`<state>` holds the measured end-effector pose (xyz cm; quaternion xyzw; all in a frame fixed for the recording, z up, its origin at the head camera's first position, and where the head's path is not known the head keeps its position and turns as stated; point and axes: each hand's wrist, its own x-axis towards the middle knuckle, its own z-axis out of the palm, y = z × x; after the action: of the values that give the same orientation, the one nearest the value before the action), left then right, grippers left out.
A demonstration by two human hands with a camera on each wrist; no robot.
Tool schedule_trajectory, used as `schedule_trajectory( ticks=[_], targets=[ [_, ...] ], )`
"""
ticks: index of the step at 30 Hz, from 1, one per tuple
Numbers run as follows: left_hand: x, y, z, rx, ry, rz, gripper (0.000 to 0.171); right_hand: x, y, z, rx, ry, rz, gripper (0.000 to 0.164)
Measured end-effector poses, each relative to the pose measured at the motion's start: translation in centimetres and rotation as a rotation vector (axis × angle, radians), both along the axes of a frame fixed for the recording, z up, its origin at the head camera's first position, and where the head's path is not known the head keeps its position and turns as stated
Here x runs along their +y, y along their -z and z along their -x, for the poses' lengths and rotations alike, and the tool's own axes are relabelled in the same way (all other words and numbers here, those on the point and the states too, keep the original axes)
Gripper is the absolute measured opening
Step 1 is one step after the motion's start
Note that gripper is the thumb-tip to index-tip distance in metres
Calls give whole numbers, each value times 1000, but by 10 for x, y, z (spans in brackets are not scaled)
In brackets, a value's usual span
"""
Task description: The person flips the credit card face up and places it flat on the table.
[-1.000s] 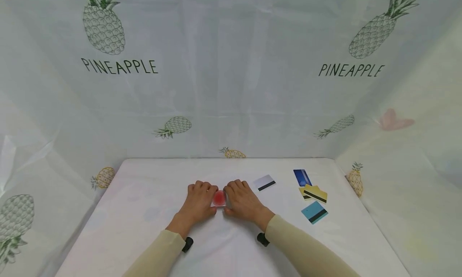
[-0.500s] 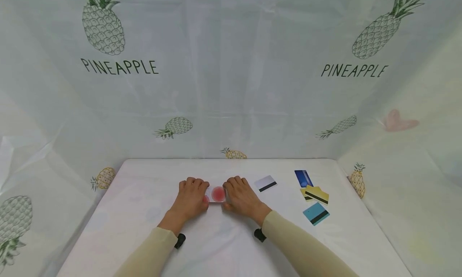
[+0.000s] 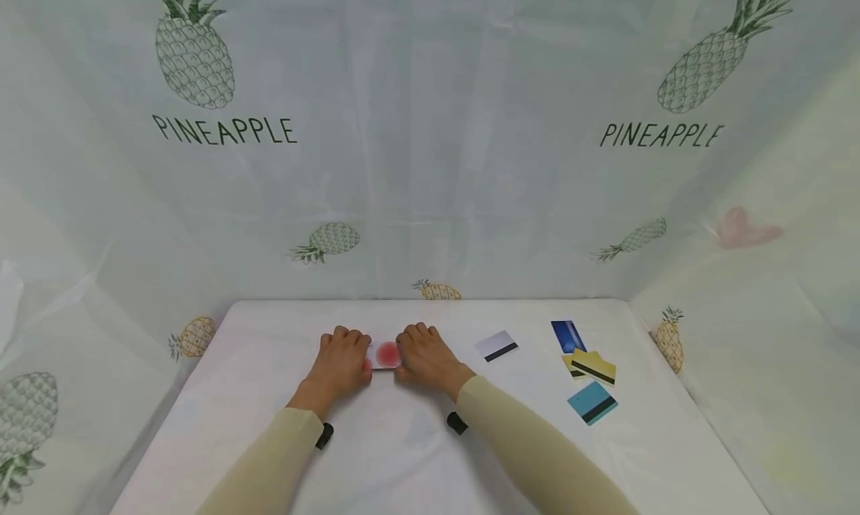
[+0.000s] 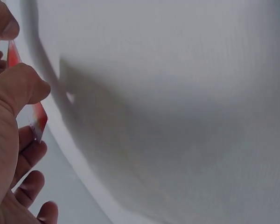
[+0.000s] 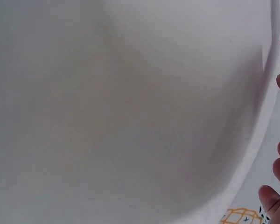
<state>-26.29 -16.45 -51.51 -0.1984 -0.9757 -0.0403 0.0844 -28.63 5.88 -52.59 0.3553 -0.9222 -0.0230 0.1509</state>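
In last half sec., the L hand and R hand have shifted, w/ the red-spotted card, toward the left of the frame; prob. the handling is not finished. Card lies btw. them, lower centre of frame, each end pinched w/ thumb and fingers.

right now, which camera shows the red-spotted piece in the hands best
The head view: the red-spotted piece shows its face there, between the left hand and right hand, which cover its ends. The left wrist view shows it nearly edge-on, partly hidden; the right wrist view shows only a thin sliver at the frame's edge.
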Motion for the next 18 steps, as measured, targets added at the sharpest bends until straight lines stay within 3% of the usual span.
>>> schedule_trajectory(
  ticks=[5, 11, 18],
  targets=[
    [-8, 0, 4, -80, -24, -1, 44, -12, 2, 5, -82, 41, -36, 42],
    [-13, 3, 4, -121, -19, -6, 48, -17, 4, 3, -124, 63, -42, 39],
    [-8, 0, -11, -167, -76, -28, 51, -19, 2, -3, -123, 66, -65, 32]
  ],
)
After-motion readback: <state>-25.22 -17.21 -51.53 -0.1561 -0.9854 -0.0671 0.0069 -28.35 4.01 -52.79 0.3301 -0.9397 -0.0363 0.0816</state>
